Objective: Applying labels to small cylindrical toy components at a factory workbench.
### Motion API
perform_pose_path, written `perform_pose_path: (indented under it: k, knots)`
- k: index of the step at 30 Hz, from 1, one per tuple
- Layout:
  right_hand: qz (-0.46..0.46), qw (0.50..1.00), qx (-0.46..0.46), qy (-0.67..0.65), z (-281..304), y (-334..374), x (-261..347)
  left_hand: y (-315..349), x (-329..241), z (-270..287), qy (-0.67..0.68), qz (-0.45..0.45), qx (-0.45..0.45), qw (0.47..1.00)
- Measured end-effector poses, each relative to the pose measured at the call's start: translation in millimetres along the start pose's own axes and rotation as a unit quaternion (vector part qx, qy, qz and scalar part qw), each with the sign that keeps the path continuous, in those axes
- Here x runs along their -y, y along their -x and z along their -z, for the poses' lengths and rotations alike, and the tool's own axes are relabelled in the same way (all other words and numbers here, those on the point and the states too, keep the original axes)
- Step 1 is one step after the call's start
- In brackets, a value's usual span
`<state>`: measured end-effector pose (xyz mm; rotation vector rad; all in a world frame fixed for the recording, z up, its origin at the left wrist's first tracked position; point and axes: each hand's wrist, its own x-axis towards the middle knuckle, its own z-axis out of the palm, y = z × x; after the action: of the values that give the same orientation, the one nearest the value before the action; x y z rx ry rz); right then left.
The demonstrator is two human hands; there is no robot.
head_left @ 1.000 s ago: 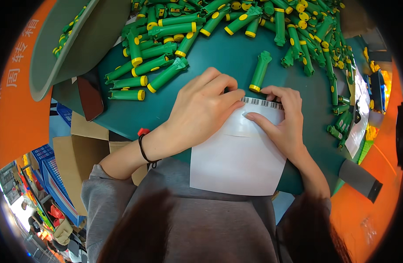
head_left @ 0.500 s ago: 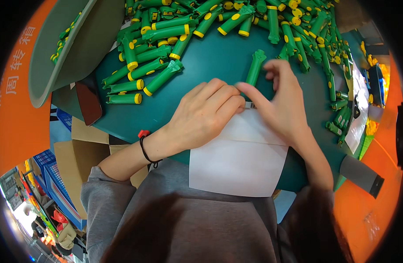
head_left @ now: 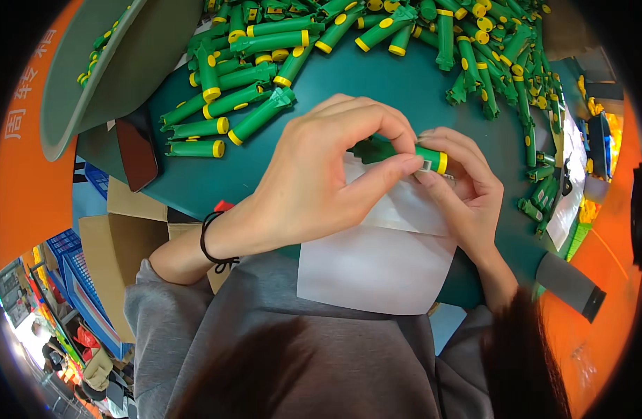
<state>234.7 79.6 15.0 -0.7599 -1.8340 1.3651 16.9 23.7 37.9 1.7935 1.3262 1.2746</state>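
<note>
My right hand (head_left: 468,181) is closed around a green plastic tube with a yellow end cap (head_left: 431,156), which lies crosswise in front of me. My left hand (head_left: 335,167) pinches a small pale label (head_left: 426,165) between thumb and forefinger, right at the tube's side near the yellow cap. The fingers partly cover both the label and the tube. Beneath the hands, a white paper sheet (head_left: 373,269) extends over the table's near edge towards my lap.
Many similar green tubes (head_left: 265,43) are heaped across the far side and right of the green table (head_left: 335,77). A dark phone-like slab (head_left: 135,150) lies at the left, beside a grey-green bin (head_left: 62,105). An open cardboard box (head_left: 115,258) stands below left.
The tube that lay beyond my hands is now in my right hand, turned crosswise. My left hand has risen and turned, and now pinches the label against the tube's side.
</note>
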Motion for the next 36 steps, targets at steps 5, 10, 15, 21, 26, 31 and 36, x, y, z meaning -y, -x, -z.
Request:
perform_pose_path:
  k: [5, 10, 15, 21, 26, 31, 36]
  knots:
    - [-0.063, 0.990, -0.023, -0.123, -2, 6, 5, -3, -4, -5, 0.072, 0.097, 0.042, 0.992]
    - [-0.037, 0.997, -0.010, -0.067, 4, 10, 2, -5, -9, -8, 0.072, 0.116, 0.046, 0.990]
    - [-0.036, 0.994, -0.008, -0.099, 2, 11, 0, -4, -11, -6, 0.058, 0.134, 0.051, 0.988]
    - [-0.056, 0.993, -0.012, -0.100, 2, 12, 0, -4, -10, -5, 0.044, 0.122, 0.050, 0.990]
    - [-0.076, 0.990, -0.018, -0.119, 1, 11, 1, -4, -10, -4, 0.022, 0.116, 0.056, 0.991]
    - [-0.090, 0.990, -0.016, -0.109, 1, 10, 4, -3, -8, -5, 0.009, 0.108, 0.053, 0.993]
    - [-0.107, 0.989, -0.020, -0.101, 1, 10, 4, -4, -8, -6, 0.000, 0.102, 0.048, 0.994]
